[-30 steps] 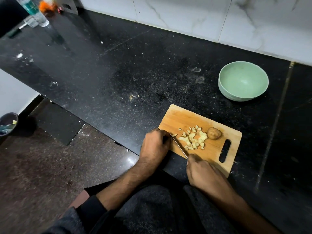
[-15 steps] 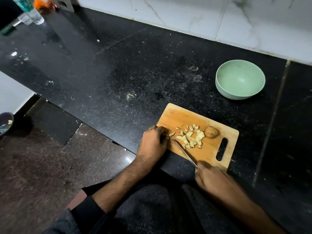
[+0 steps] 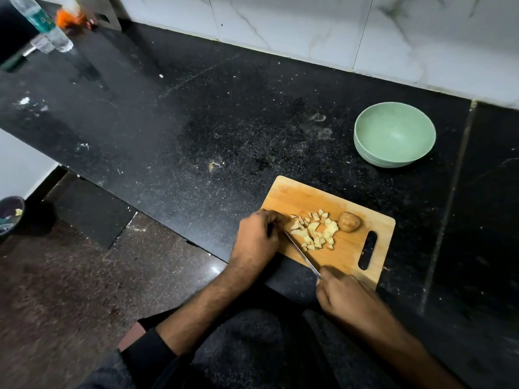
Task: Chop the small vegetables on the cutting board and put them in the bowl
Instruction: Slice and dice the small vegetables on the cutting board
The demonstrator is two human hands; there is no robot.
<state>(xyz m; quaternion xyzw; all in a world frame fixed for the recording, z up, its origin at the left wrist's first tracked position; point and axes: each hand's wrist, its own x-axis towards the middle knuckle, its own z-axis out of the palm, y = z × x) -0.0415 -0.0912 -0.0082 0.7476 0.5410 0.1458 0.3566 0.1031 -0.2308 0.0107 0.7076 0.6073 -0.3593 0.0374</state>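
We stood at one black speckled granite counter (image 3: 196, 122) under white marble tiles. One wooden cutting board (image 3: 351, 254) sat at its front edge, one green bowl (image 3: 393, 136) well apart behind. Our right hand (image 3: 348, 299) gripped one knife (image 3: 302, 252); our left hand (image 3: 257, 237) curled beside the diced pale vegetable pieces (image 3: 314, 230), its hold unclear. One uncut vegetable (image 3: 349, 222) lay just beside them.

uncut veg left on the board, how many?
1. A whole brown vegetable lies on the cutting board, between the chopped pieces and the handle slot. More could be hidden under the left hand.
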